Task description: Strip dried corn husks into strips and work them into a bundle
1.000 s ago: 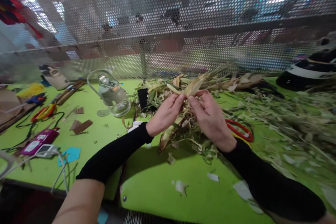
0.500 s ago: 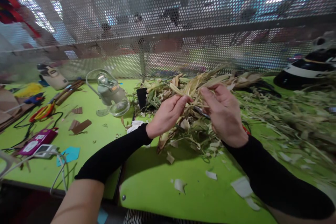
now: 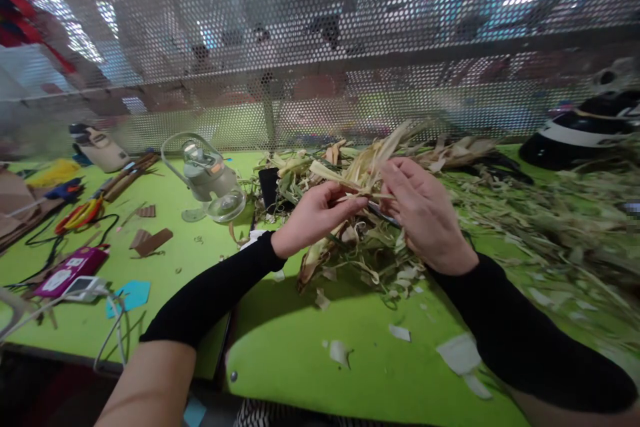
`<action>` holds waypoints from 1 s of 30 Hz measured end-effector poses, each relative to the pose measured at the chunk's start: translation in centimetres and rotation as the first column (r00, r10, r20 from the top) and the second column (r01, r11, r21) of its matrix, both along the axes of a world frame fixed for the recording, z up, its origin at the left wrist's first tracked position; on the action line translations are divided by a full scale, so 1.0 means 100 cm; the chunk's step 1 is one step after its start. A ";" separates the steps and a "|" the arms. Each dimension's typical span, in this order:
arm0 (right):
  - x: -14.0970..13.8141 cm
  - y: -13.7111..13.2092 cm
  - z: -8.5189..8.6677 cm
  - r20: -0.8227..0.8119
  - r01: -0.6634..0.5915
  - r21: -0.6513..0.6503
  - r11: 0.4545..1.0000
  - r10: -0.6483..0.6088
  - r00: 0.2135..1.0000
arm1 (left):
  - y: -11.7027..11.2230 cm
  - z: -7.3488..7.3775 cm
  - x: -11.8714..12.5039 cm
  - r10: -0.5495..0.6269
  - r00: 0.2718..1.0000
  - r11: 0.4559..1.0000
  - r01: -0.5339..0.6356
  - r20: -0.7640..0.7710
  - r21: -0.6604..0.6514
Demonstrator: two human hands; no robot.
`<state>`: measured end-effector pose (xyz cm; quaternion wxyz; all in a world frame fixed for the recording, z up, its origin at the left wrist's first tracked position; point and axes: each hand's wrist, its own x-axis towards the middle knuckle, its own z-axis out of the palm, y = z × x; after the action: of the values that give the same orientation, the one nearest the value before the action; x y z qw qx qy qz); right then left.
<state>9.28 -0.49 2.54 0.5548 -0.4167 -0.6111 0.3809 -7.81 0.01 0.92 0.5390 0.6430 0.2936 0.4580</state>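
My left hand (image 3: 313, 219) is closed in a pinch on a bundle of dry corn husk strips (image 3: 357, 170), held above the green table (image 3: 300, 340). My right hand (image 3: 425, 213) grips the same husk bundle from the right, fingers curled around its strips. Both forearms wear black sleeves. Under my hands lies a pile of husk scraps (image 3: 370, 253). A dark thin object shows between my hands, too hidden to name.
A heap of husks (image 3: 550, 213) covers the right side. A clear jug (image 3: 210, 177) stands left of centre, a black phone (image 3: 270, 187) beside it. Scissors (image 3: 80, 213), a purple device (image 3: 65, 272), cables and cardboard bits lie at left. A perforated metal screen (image 3: 320, 67) backs the table.
My right hand has lifted and shifted right along the husk bundle, then come back a little. The husk strips have fanned upward. My left hand stays pinched on them.
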 end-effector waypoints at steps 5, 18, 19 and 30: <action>-0.002 -0.005 0.003 0.217 -0.015 0.056 0.998 0.003 0.976 | 0.005 -0.005 -0.004 0.107 0.991 0.988 -0.097 -0.079 0.121; -0.002 -0.002 0.002 0.081 -0.057 -0.021 0.998 0.059 0.995 | -0.007 0.002 -0.001 -0.078 0.979 0.996 0.084 -0.189 0.022; -0.003 -0.001 0.001 0.005 -0.072 -0.052 0.996 0.072 0.997 | -0.008 0.002 -0.001 -0.102 0.987 0.995 0.101 -0.128 -0.014; -0.017 -0.007 0.004 -0.224 -0.125 -0.191 0.974 0.080 0.971 | -0.005 0.004 -0.001 -0.118 0.993 0.967 0.113 -0.009 -0.227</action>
<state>7.55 -1.15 2.91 0.5514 -0.3955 -0.5262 0.5125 -7.95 -0.48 1.35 0.6310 0.5987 0.3119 0.3823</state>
